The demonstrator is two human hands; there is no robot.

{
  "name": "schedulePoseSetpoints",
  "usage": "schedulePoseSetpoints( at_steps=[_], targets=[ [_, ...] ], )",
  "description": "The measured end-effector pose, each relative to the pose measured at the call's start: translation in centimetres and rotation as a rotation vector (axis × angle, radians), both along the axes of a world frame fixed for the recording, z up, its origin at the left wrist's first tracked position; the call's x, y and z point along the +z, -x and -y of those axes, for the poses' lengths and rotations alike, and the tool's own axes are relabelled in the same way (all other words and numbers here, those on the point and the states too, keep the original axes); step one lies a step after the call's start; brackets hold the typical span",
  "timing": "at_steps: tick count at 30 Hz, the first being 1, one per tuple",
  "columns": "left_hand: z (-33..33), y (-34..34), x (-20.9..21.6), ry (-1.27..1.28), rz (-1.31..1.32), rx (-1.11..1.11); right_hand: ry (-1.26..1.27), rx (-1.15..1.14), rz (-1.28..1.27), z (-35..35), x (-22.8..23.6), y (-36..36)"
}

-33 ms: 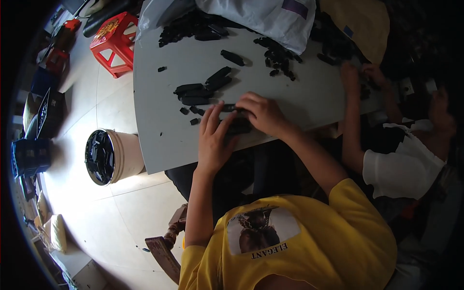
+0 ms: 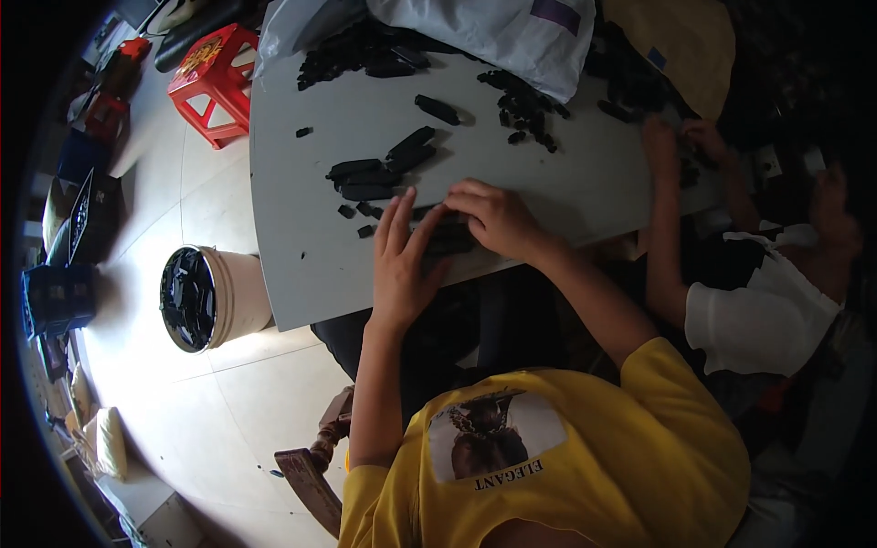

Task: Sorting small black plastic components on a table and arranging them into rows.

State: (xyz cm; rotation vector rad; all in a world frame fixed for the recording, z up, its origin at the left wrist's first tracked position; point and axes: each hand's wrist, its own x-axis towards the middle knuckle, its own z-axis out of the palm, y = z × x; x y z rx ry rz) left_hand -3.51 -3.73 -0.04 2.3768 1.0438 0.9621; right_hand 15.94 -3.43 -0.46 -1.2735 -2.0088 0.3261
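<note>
Close to the near edge of the grey-white table, my two hands meet over a slim black plastic piece. My left hand has its long fingers against the left side of this piece, the index finger bent in toward it. Bent fingertips of my right hand pinch its right end. Under and between the hands lie more dark long pieces, partly hidden. Just beyond my left fingers is a group of long black casings. Several small black bits lie beside them.
A white plastic bag and black heaps occupy the far side. Another person's hands work at the right, near a brown bag. On the floor at left stand a bucket of black parts and a red stool.
My fingertips have shifted very slightly around the black piece, and less of it shows between them. Other things stay in place.
</note>
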Motion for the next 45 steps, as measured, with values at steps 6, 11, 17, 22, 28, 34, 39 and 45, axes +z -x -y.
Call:
schedulePoseSetpoints(
  at_steps=[6,11,17,22,28,34,39,45],
  targets=[
    [-0.3,-0.2,-0.2,0.119,-0.086,-0.009,0.255,-0.292,-0.179,-2.6,0.7,-5.4],
    [-0.4,-0.3,-0.2,0.105,-0.075,-0.007,0.129,-0.602,0.263,-3.6,-0.1,-6.9],
    [-0.4,-0.2,-0.2,0.137,-0.076,0.001,0.394,-0.331,-0.072,-1.1,1.7,-4.0],
    [-0.5,-0.3,-0.4,0.167,-0.023,0.004,0.260,-0.026,-0.179,-0.2,2.5,-0.5],
    [-0.4,-0.3,-0.7,0.185,-0.015,0.021,0.029,0.007,-0.022,-0.5,2.2,1.0],
    [-0.5,-0.3,-0.8,0.189,-0.001,0.010,0.040,-0.002,0.037,-0.3,1.7,1.4],
    [-0.4,-0.2,-0.8,0.195,-0.014,0.018,0.046,-0.020,0.005,-0.3,2.0,1.4],
    [-0.2,-0.3,-0.7,0.210,-0.011,0.016,0.020,0.017,0.202,-0.3,1.8,1.3]
  ],
)
